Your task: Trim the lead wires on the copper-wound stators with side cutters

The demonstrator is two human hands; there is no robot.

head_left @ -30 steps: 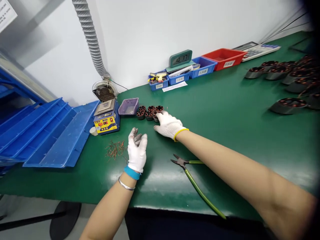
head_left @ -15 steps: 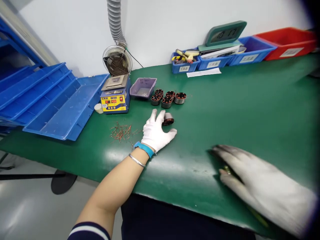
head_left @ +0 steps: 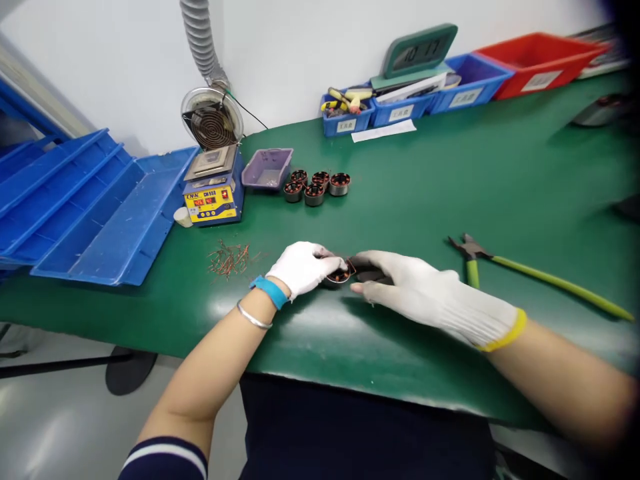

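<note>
A motor stator [head_left: 337,279] with a grey metal rim and copper windings sits on the green bench. My left hand [head_left: 303,268], in a white glove, has its fingers closed on the stator's rim. From the other side my right hand [head_left: 407,283], gloved with darkened fingertips, reaches up close to it, thumb and fingers apart. I cannot tell whether it touches the stator's loose wire. Cutting pliers [head_left: 473,250] with green handles lie to the right of my right hand, jaws pointing away.
Several more stators [head_left: 314,193] stand beyond my hands, near a purple bin [head_left: 267,168] and a yellow-fronted soldering pot unit [head_left: 213,205]. Copper wire clippings [head_left: 229,259] lie left of my left hand. Blue trays [head_left: 115,227] fill the left; tool boxes [head_left: 347,125] line the back.
My right hand has let go of the green-handled pliers and moved left to the stator. My left hand has closed on the stator, which is now turned with its windings facing up and lies nearer me.
</note>
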